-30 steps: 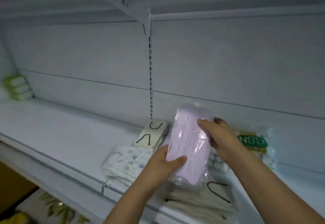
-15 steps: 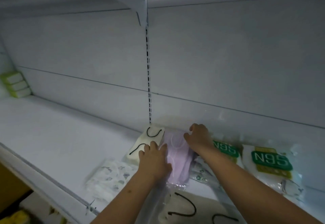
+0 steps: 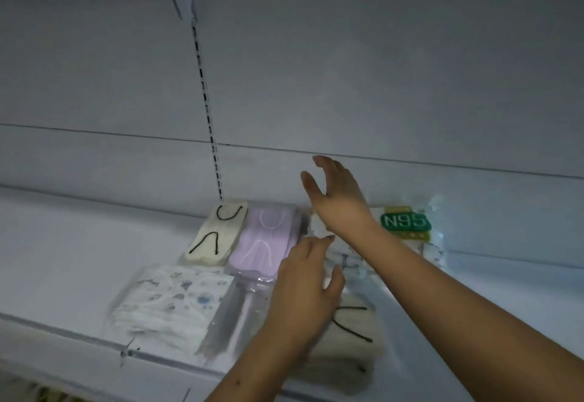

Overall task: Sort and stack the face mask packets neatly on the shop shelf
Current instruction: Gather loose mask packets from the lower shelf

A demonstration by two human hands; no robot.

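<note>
White shop shelving fills the view: a slotted upright [image 3: 208, 111] runs down the back panel to the shelf [image 3: 63, 243].

Finding 1. The lilac packet [image 3: 264, 243], held upright in both hands a second ago, now lies flat at the back edge of the shelf, set between the cream packet [image 3: 218, 232] with black ear loops and a white packet [image 3: 319, 226] partly hidden by the right forearm. It touches the cream one along its side.

Finding 2. Both hands have let go. The right hand [image 3: 336, 199] is lifted clear above the back row, grip spread, holding nothing. The left hand [image 3: 306, 294] hovers low over the front row, grip likewise spread and empty; whether its fingertips touch the wrapping below cannot be told.

Finding 3. The N95 packet [image 3: 406, 223] sits at the back, right of the forearm. Near the front edge lie a patterned packet [image 3: 172, 302], loose clear wrapping [image 3: 232, 313] and another cream packet [image 3: 350, 332] with loops.

Assessment. One placement appears complete; the front row remains unsorted, and the second cream packet probably belongs on its match behind.
</note>
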